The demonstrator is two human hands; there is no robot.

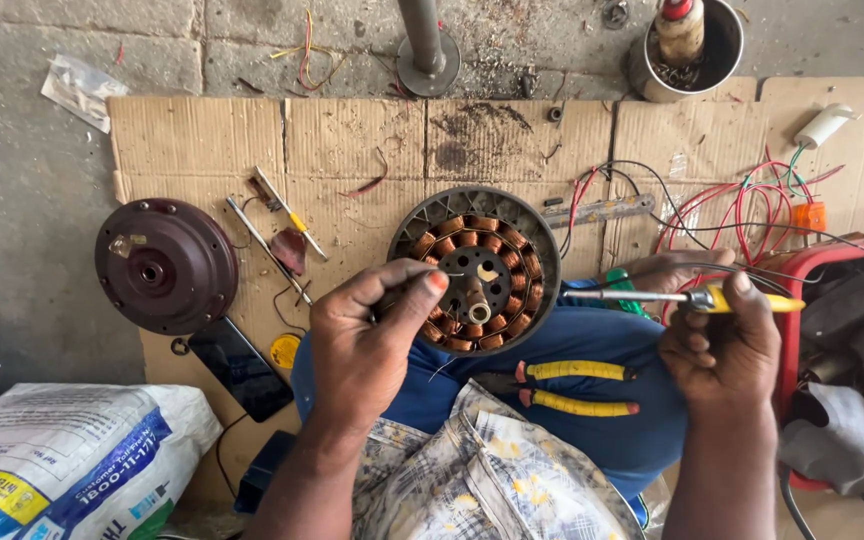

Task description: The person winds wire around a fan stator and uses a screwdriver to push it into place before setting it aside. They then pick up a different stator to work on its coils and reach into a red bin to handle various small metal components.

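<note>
My left hand (362, 345) pinches a thin wire end between thumb and forefinger at the edge of the round grey motor stator with copper coils (476, 268), which rests on my blue-trousered knee (592, 345). My right hand (724, 345) is closed around a yellow-handled soldering iron (697, 297), its metal tip pointing left toward the stator. Yellow-handled pliers (577, 386) lie on my lap. A dark maroon round motor cover (165, 265) sits on the brown cardboard sheet (352, 140), well left of the stator.
</note>
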